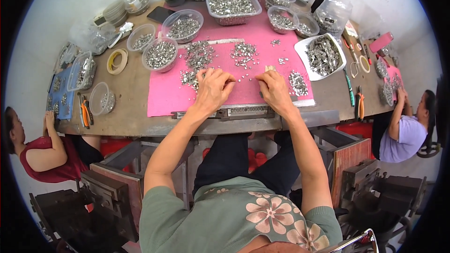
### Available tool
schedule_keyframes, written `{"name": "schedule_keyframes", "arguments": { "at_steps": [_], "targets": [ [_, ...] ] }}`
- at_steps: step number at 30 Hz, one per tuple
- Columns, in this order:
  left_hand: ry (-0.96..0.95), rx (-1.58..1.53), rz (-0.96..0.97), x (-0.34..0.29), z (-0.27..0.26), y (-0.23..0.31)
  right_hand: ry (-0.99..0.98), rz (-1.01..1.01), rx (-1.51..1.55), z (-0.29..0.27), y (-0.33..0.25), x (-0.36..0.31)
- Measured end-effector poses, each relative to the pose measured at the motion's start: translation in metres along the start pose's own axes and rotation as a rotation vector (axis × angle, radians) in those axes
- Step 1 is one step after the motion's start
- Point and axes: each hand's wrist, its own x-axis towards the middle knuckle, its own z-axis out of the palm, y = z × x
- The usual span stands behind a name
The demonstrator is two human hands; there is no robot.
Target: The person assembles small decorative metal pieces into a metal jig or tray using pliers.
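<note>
Both hands are over a pink mat [229,77] near the table's front edge. My left hand [214,87] has its fingers curled together beside a heap of small silvery metal pieces [199,55]; what they hold is too small to make out. My right hand [274,89] is closed in a pinch at the mat's front, with whatever is in it hidden. A few loose pieces lie between the hands. Near my right hand is a small pile of metal pieces [298,83]; farther back is another pile [244,55]. A slotted metal bar [246,112] runs along the front edge below the hands.
Clear plastic tubs of metal parts, including a large one [233,7], line the back. A white tray [343,61] of linked metal strips stands right. Orange-handled pliers [360,105] lie right, others [85,112] left, near a tape roll [117,61]. One person sits at each side.
</note>
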Motion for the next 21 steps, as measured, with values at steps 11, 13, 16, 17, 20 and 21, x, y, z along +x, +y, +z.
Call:
{"name": "schedule_keyframes", "arguments": {
  "at_steps": [11, 13, 16, 17, 20, 21],
  "targets": [
    [0.067, 0.11, 0.054, 0.021, 0.032, -0.004, 0.061, -0.03, -0.132, 0.035, 0.003, 0.025],
    [0.028, 0.138, 0.055, 0.024, 0.034, -0.007, 0.067, -0.024, -0.097, 0.035, 0.007, 0.025],
    [0.025, 0.084, -0.006, 0.027, 0.027, -0.012, 0.062, -0.01, -0.04, 0.025, 0.008, 0.019],
    [0.025, 0.084, -0.009, 0.026, 0.023, -0.012, 0.051, -0.001, -0.018, 0.021, 0.006, 0.017],
    [-0.04, 0.08, -0.07, 0.019, 0.014, -0.006, 0.026, -0.005, -0.004, 0.016, 0.0, 0.012],
    [-0.044, 0.076, -0.058, 0.016, 0.014, -0.003, 0.026, -0.004, -0.004, 0.017, 0.0, 0.011]
  ]
}}
